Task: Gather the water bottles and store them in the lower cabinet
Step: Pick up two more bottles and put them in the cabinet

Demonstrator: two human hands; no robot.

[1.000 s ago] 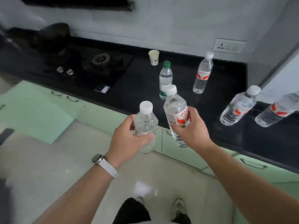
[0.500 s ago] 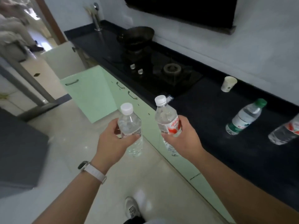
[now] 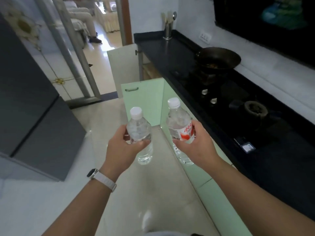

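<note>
Two water bottles are up in the air in front of the person, one in each hand, both roughly upright and leaning a little away from the body. The plain bottle [image 3: 140,133], clear with a white cap, sits in the left hand [image 3: 121,150]: the thumb crosses its front low on the body and the fingers curl around behind, so the cap and shoulders stand above the grip and the base pokes out below. The labelled bottle [image 3: 181,126], with a red and white wrapper, is in the right hand [image 3: 197,145], which wraps it from the right side at label height; its base also shows below the palm. The two bottles are near each other but apart, held over the pale floor [image 3: 153,184] just beside the green lower cabinets [image 3: 213,193].

Beyond them an open green cabinet door [image 3: 141,101] stands out from the row. To the right runs the black countertop [image 3: 170,46] with a gas hob [image 3: 238,103] and a dark wok [image 3: 219,57] on its far burner. A white-strapped watch [image 3: 102,178] is on the left wrist.
</note>
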